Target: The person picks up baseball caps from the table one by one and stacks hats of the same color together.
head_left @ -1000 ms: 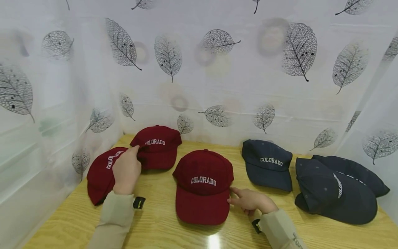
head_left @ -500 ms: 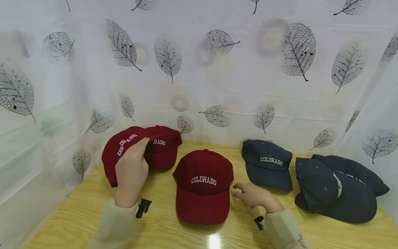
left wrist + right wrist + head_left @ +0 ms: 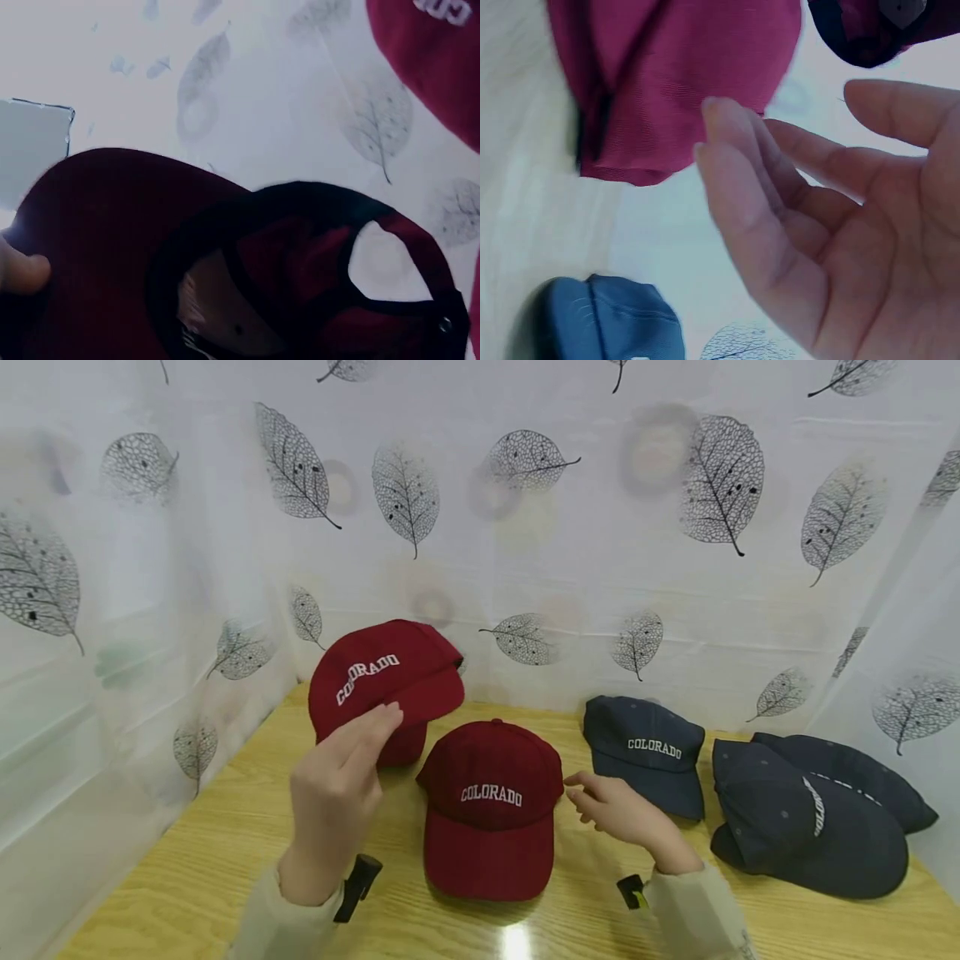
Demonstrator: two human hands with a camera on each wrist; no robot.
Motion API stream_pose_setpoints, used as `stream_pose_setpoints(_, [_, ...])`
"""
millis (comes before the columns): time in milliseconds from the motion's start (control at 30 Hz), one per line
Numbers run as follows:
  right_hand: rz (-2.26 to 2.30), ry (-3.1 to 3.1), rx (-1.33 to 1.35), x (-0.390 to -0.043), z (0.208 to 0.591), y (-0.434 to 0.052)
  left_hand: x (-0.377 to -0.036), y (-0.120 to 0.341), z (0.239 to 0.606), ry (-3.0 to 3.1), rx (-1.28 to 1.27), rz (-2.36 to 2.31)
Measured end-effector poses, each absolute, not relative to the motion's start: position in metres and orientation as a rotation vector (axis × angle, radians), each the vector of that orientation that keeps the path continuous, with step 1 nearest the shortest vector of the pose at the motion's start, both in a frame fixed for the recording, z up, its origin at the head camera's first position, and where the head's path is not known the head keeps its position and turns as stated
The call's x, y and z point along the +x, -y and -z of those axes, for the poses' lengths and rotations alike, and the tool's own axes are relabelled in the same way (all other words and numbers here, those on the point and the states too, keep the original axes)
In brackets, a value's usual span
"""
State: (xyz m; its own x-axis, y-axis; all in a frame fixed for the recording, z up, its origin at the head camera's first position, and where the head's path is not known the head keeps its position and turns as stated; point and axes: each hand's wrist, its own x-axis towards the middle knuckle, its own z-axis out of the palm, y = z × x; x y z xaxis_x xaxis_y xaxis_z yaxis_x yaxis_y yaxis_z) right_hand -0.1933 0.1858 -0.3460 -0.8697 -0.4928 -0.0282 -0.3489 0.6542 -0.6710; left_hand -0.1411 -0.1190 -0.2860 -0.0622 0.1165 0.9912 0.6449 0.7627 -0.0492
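My left hand (image 3: 337, 797) pinches the brim of a dark red cap (image 3: 360, 664), held tilted above the table with its white COLORADO lettering slanting. In the left wrist view the thumb (image 3: 26, 274) presses the brim's underside, and the cap's inside and back strap show. Partly hidden behind it, another red cap (image 3: 405, 747) sits on the table. A third red cap (image 3: 491, 810) stands in the middle, brim toward me. Beside its right side hangs my right hand (image 3: 618, 810), fingers loosely bent with nothing in them; the right wrist view shows the bare palm (image 3: 870, 247).
A navy cap (image 3: 645, 747) sits at the back right of the wooden table (image 3: 390, 910). Farther right, a navy cap (image 3: 810, 818) overlaps another navy cap (image 3: 870, 768). A white leaf-print curtain (image 3: 480, 543) encloses the back and sides.
The left hand has lifted the leftmost red cap off the table and carried it right, in front of the back red cap. My right hand has come away from the middle cap's brim.
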Motion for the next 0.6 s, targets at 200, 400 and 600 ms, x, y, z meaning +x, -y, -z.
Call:
stream_pose_setpoints(200, [1.309, -2.752, -0.667, -0.194, 0.331, -0.182, -0.135, 0.101, 0.279, 1.424, -0.875, 0.503])
stream_pose_setpoints(400, [1.721, -2.665, -0.62, -0.195, 0.323, -0.18, -0.132, 0.091, 0.277, 1.339, -1.152, 0.502])
stream_pose_setpoints(600, [1.997, -2.461, -0.542, -0.196, 0.318, -0.184, -0.13, 0.087, 0.283, 1.33, -1.31, 0.45])
